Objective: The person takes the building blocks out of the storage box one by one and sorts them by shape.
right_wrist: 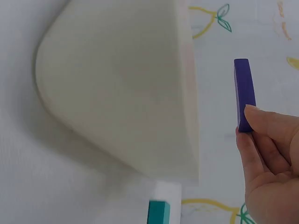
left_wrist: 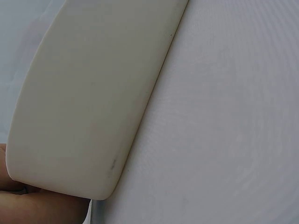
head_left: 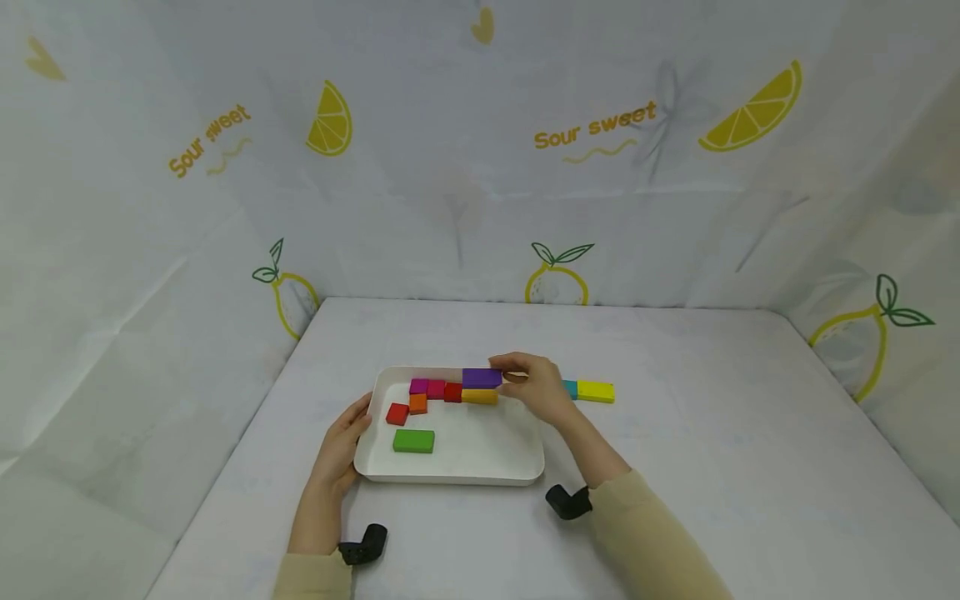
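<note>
Hands first: the left hand (head_left: 341, 446) rests against the left rim of the white tray (head_left: 457, 471), fingers laid along the edge and seemingly steadying it; whether they curl round the rim I cannot tell, for the left wrist view shows only the tray's outer wall (left_wrist: 84, 102) and a sliver of skin; the right hand (head_left: 536, 387) pinches the purple block (head_left: 482, 377) by its right end, holding it just above the yellow-orange block (head_left: 480, 397) at the tray's far edge, and the right wrist view confirms the fingertips (right_wrist: 254, 116) closed on the purple block's (right_wrist: 244, 93) end.

Going down in size: the table (head_left: 712, 433) carries the tray; inside the tray a green block (head_left: 413, 441) lies alone towards the front, while a row runs along the far side, made of a magenta block (head_left: 418, 386), a pink one (head_left: 436, 388) and a red one (head_left: 453, 392), with an orange block (head_left: 417, 404) and another red block (head_left: 397, 413) stepping down to the left; outside the tray, to the right, a yellow block (head_left: 596, 391) and a teal block (head_left: 570, 388) lie on the table.

By my judgement the step in hand is a placement, with the purple piece being set among the row; the next move would call for lowering it squarely, keeping it level, then loosening the pinch without nudging its neighbours.
</note>
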Motion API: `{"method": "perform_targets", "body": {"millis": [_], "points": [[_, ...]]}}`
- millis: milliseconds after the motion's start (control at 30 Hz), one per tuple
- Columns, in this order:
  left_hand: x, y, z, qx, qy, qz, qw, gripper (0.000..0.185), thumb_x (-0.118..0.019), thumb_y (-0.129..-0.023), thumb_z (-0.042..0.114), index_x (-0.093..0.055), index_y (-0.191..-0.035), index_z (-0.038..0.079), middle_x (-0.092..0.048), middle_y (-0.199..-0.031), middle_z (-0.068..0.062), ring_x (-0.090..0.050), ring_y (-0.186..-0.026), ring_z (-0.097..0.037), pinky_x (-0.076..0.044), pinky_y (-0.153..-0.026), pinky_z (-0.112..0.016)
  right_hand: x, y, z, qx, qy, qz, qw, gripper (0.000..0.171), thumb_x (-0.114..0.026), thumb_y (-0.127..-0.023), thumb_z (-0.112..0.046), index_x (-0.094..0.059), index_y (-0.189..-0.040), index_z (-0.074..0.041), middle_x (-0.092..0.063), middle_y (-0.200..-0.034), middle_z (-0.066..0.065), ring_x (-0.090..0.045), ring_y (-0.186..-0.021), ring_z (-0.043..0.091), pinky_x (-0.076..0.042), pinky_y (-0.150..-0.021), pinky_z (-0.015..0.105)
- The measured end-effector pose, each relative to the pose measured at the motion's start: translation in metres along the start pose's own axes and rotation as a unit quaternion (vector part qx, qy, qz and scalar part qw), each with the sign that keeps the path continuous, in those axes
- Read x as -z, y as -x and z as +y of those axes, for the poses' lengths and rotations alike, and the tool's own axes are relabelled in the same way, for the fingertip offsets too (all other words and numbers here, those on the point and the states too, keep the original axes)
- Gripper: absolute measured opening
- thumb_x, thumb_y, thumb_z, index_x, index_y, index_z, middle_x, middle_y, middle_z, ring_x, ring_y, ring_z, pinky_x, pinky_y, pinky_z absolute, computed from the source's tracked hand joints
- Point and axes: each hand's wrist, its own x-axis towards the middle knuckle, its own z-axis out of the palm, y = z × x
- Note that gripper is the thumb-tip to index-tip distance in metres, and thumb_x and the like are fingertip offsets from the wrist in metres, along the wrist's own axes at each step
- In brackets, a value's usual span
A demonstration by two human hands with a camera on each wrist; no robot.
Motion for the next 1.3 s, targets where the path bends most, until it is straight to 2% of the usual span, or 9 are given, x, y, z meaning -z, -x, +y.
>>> {"method": "perform_targets", "body": {"millis": [167,233,400,467,500,700,867,1133,1300], "points": [[0.000,0.000,0.000,0.004,0.004,0.003,1.0000,0.051,-0.034,-0.107,0.012,-0.025,-0.157,0.009,-0.022,-0.166,-0.011,-0.027,-0.149,-0.026,-0.045,-0.096,-0.011,0.042,0.008,0.015,-0.008,0.017,0.042,0.999,0.043,-0.070,-0.088,0.001,-0.063,-0.130,-0.002,-0.065,-0.132,0.017,-0.062,-0.123,0.032,-0.054,-0.097,0.032],[-0.001,0.001,0.001,0.005,0.004,0.003,1.0000,0.051,-0.033,-0.107,0.012,-0.025,-0.157,0.009,-0.022,-0.166,-0.011,-0.027,-0.149,-0.026,-0.045,-0.101,-0.015,0.056,0.011,0.022,-0.014,0.028,0.056,0.998,0.043,-0.070,-0.088,0.000,-0.062,-0.130,-0.003,-0.064,-0.132,0.017,-0.062,-0.124,0.032,-0.054,-0.097,0.032],[0.000,0.002,0.002,0.002,0.010,0.000,0.9999,0.051,-0.032,-0.107,0.011,-0.024,-0.157,0.008,-0.021,-0.166,-0.012,-0.026,-0.150,-0.027,-0.045,-0.101,-0.015,0.082,0.016,0.037,-0.031,0.056,0.080,0.995,0.042,-0.069,-0.090,-0.003,-0.061,-0.132,-0.003,-0.063,-0.134,0.019,-0.061,-0.125,0.034,-0.052,-0.098,0.034],[0.000,0.002,0.001,0.002,0.013,0.000,0.9999,0.051,-0.032,-0.107,0.010,-0.024,-0.157,0.008,-0.021,-0.165,-0.012,-0.027,-0.149,-0.027,-0.046,-0.088,-0.008,0.089,0.019,0.043,-0.041,0.065,0.084,0.993,0.042,-0.068,-0.091,-0.003,-0.060,-0.133,-0.003,-0.062,-0.135,0.019,-0.060,-0.126,0.034,-0.051,-0.099,0.034],[0.000,0.002,0.001,0.002,0.013,0.000,0.9999,0.051,-0.033,-0.107,0.010,-0.024,-0.157,0.008,-0.021,-0.165,-0.012,-0.027,-0.149,-0.027,-0.046,-0.087,-0.008,0.093,0.021,0.046,-0.045,0.069,0.085,0.993,0.043,-0.068,-0.091,-0.004,-0.060,-0.133,-0.002,-0.062,-0.136,0.019,-0.059,-0.126,0.035,-0.050,-0.099,0.034],[0.001,0.001,0.000,0.005,0.010,0.000,0.9999,0.051,-0.034,-0.107,0.011,-0.025,-0.157,0.009,-0.022,-0.165,-0.011,-0.028,-0.149,-0.027,-0.046,-0.091,-0.010,0.115,0.034,0.065,-0.060,0.093,0.098,0.989,0.044,-0.067,-0.091,-0.004,-0.059,-0.134,-0.001,-0.060,-0.137,0.022,-0.058,-0.126,0.038,-0.050,-0.097,0.028],[0.001,-0.002,0.001,0.004,0.001,0.006,1.0000,0.051,-0.035,-0.107,0.011,-0.026,-0.157,0.010,-0.023,-0.165,-0.011,-0.028,-0.150,-0.028,-0.044,-0.105,-0.018,0.136,0.048,0.080,-0.073,0.111,0.122,0.984,0.044,-0.067,-0.090,-0.003,-0.059,-0.134,0.000,-0.061,-0.135,0.024,-0.058,-0.125,0.040,-0.052,-0.088,0.011],[0.001,-0.002,0.001,0.007,0.002,0.004,1.0000,0.051,-0.034,-0.107,0.011,-0.026,-0.157,0.010,-0.023,-0.165,-0.010,-0.028,-0.149,-0.027,-0.046,-0.091,-0.010,0.164,0.068,0.104,-0.099,0.153,0.133,0.974,0.047,-0.069,-0.089,-0.006,-0.058,-0.135,-0.002,-0.060,-0.136,0.023,-0.058,-0.125,0.041,-0.046,-0.078,-0.001],[0.002,-0.001,0.002,0.006,-0.001,0.001,1.0000,0.051,-0.033,-0.107,0.011,-0.025,-0.157,0.010,-0.022,-0.166,-0.011,-0.028,-0.149,-0.027,-0.045,-0.097,-0.012,0.173,0.076,0.116,-0.109,0.168,0.120,0.972,0.048,-0.070,-0.089,-0.005,-0.058,-0.135,-0.001,-0.060,-0.136,0.024,-0.057,-0.125,0.041,-0.043,-0.077,-0.002]]}}
